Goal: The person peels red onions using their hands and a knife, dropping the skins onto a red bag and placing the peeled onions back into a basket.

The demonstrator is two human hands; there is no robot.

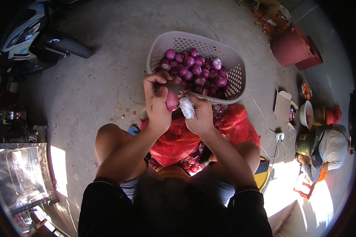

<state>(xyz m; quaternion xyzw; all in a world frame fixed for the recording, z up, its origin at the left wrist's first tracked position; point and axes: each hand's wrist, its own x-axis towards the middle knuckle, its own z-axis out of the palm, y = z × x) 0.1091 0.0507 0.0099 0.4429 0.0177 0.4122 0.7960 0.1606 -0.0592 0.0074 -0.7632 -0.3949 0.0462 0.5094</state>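
Observation:
Over the near rim of a perforated grey basket [235,59], my left hand [158,104] grips a red onion [172,101]. My right hand [201,114] is closed round a handle wrapped in shiny whitish material [186,107]; a small blade shows at its top, against the onion. Many purple onions [189,61] fill much of the basket. Below my hands, between my legs, lies a red mesh bag [170,144] with onions and loose skins [192,162] around it.
A motorcycle [31,43] stands at upper left. Red tubs [292,47], a white bowl [305,113], an open cardboard box [283,106] and a power strip with cables [280,136] are at right. Another person [332,146] bends at far right.

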